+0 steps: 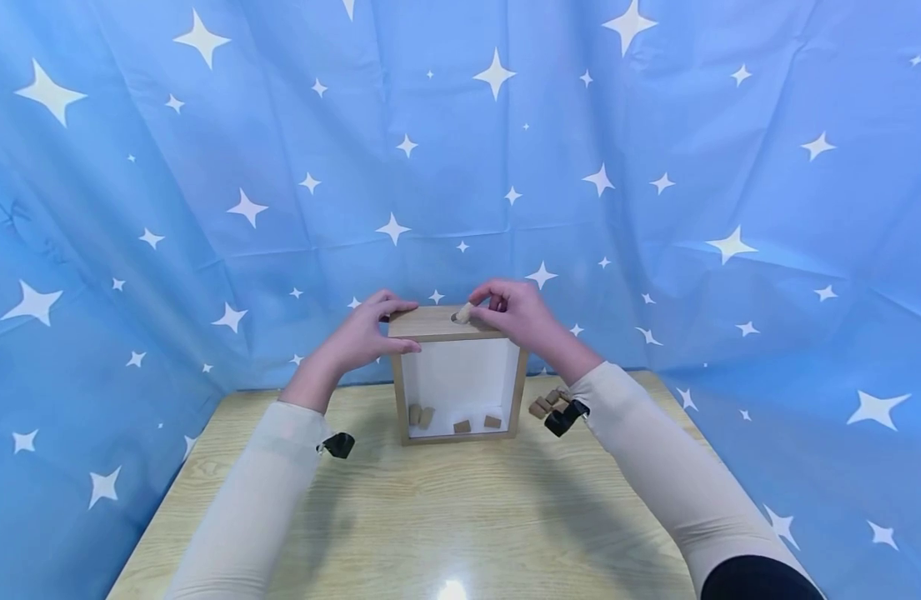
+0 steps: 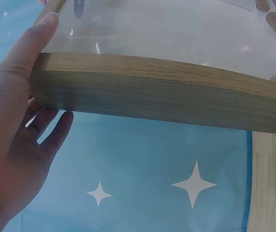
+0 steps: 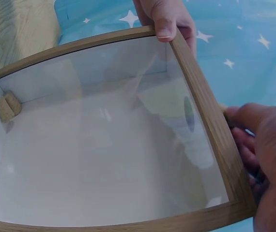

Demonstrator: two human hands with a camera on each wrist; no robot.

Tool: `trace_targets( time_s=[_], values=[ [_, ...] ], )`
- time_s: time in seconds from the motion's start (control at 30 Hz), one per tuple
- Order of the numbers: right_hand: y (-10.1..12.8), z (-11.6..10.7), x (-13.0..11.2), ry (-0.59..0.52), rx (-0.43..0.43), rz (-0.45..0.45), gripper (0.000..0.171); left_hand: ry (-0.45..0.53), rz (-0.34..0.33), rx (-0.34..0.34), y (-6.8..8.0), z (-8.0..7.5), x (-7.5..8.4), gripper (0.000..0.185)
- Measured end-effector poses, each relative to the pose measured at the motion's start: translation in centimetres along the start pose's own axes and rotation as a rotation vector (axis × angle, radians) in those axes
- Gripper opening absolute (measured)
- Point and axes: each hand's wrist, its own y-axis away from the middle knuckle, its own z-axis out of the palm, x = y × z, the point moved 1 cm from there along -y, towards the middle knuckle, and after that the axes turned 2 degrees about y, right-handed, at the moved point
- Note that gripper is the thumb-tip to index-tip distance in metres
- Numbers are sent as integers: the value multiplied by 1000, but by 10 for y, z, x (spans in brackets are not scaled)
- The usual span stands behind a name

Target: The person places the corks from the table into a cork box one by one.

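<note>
Across the desk (image 1: 430, 517), the box (image 1: 422, 320) stands upright, left hand (image 1: 364, 335) gripping its upper left corner. Right hand (image 1: 526, 315), the nearer one, pinches a cork (image 1: 464, 312) at the top's hole (image 1: 455, 317): lower end at the opening, long axis leaning, upper end tipped right!

Blue, white-starred cloth (image 1: 448, 187) behind a pale wood-grain table (image 1: 430, 508) with a bright glare (image 1: 452, 591).

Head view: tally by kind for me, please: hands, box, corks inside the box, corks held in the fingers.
Hands, left hand and right hand: 2
Wooden box: 1
Corks inside: 4
Held cork: 1
Total: 8
</note>
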Motion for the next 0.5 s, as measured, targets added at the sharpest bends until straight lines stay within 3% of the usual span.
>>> trace_targets(
  time_s=[0.5],
  values=[
    [4, 1, 2, -71, 39, 1, 8, 7, 4, -2, 0, 0, -1, 79]
  ],
)
